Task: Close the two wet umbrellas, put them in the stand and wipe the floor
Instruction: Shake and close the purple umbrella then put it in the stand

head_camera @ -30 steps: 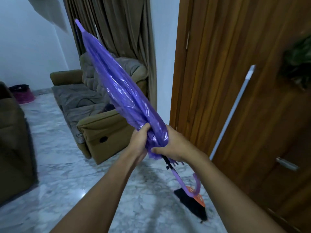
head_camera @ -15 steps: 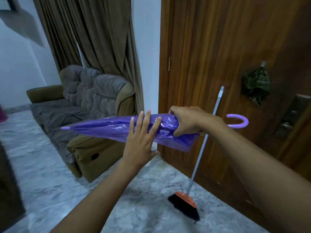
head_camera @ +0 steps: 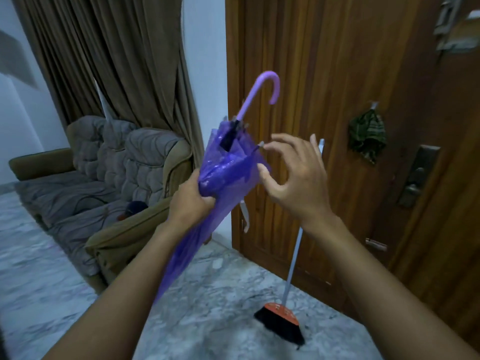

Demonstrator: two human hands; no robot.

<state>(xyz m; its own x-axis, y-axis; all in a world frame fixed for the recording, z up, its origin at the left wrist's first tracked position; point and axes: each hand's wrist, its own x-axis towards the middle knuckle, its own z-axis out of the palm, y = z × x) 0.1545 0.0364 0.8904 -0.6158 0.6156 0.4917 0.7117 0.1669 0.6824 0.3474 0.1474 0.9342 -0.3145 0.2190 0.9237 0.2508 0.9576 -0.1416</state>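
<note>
Umbrella (head_camera: 228, 175) is folded and held in the air in front of the person, between the two forearms, above the floor (head_camera: 220, 320). Its long axis stands on a steep slant: the hooked handle (head_camera: 262, 87) points up and a little right, and the narrow end goes down to the lower left, where the left forearm hides the tip. The left hand (head_camera: 191, 201) grips the gathered canopy a little below its loose, wide edge, with fingers curled round it. The right hand (head_camera: 293, 178) is just beside that loose edge on the right, its fingers spread and lightly bent; it holds nothing, and I cannot tell if the thumb touches the canopy. A pale strip (head_camera: 243, 213), maybe the tie strap, hangs under the canopy on the right side, so the free right hand is the nearer one to take it. A broom (head_camera: 283, 320) leans on the door (head_camera: 337, 74) behind. No stand is in view, so putting the umbrella away probably needs a turn first.
</note>
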